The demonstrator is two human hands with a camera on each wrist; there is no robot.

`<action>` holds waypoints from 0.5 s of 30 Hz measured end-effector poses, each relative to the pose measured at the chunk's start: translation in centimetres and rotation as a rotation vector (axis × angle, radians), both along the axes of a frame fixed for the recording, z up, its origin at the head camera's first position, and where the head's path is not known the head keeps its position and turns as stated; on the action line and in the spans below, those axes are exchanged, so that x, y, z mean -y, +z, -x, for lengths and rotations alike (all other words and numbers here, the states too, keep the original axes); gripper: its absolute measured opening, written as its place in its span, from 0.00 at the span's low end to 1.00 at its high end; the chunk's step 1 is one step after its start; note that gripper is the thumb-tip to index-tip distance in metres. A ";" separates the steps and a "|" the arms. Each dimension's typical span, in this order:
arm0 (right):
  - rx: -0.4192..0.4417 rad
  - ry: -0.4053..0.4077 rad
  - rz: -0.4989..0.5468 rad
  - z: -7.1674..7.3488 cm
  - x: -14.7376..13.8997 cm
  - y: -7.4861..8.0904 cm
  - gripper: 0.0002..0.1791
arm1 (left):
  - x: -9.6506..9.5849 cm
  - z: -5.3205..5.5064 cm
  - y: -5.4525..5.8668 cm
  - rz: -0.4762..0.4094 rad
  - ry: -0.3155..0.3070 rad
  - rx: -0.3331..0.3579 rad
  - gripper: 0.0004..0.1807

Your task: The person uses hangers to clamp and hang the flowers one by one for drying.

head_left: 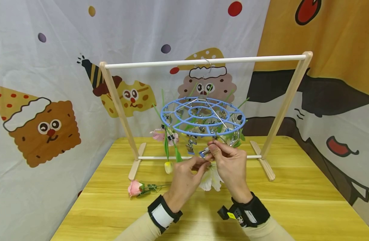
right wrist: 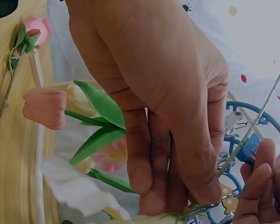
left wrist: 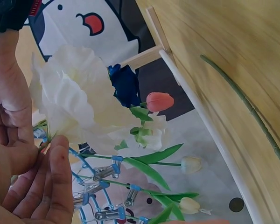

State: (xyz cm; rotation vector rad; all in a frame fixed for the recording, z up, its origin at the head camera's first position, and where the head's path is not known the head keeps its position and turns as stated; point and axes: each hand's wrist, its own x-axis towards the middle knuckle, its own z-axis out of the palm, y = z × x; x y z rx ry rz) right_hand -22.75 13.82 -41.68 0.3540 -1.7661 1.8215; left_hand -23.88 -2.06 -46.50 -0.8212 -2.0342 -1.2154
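Note:
My left hand pinches the stem of a large white flower just at the base of its bloom. The bloom hangs low in the head view, partly hidden behind the hands. My right hand holds a metal clip with a blue tip between thumb and fingers, close above the left fingertips. Over both hands hangs a round blue clip hanger with many metal clips. Several flowers dangle upside down from it, among them a yellow tulip, a pink tulip and a navy flower.
The hanger's hook sits on the white bar of a wooden stand. A pink rose lies on the wooden table, left of the hands. Behind the table hangs a cartoon-printed cloth.

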 end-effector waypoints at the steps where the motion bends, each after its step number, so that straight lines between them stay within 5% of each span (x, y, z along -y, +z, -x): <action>1: 0.001 -0.001 -0.001 0.0 0.0 0.0 0.09 | 0.0 0.0 0.0 0.000 -0.001 0.001 0.02; 15: 0.079 -0.010 -0.014 -0.1 0.0 -0.1 0.10 | -0.5 0.0 -0.1 0.011 0.013 -0.015 0.03</action>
